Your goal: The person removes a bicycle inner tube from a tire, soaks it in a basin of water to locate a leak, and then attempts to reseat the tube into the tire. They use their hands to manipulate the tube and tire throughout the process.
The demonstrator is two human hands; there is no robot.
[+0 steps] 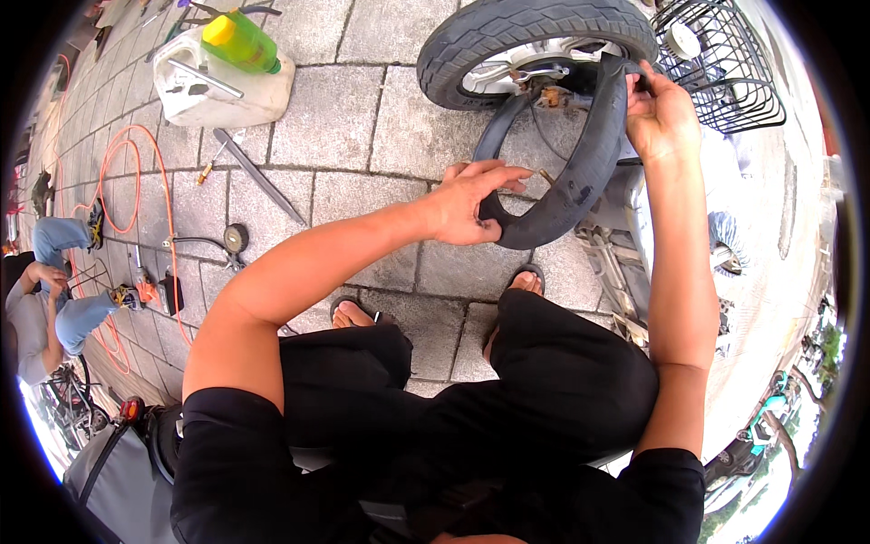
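Note:
A black inner tube [580, 181] hangs in a loop below a wheel [471, 45] with a thick tread and silver hub, with a brass valve stem sticking out of its lower part. My left hand [467, 199] grips the lower left of the tube by the thumb, its other fingers raised over it. Up at the wheel's right side, my right hand [662, 113] is closed on the top of the tube, its fingertips partly hidden behind it.
A jug [181, 104] with a yellow-green bottle [245, 50], a flat metal bar [258, 177], a gauge [236, 238] and an orange hose [136, 190] lie on the paving. A wire basket [743, 82] is upper right. Another person [36, 317] sits at far left.

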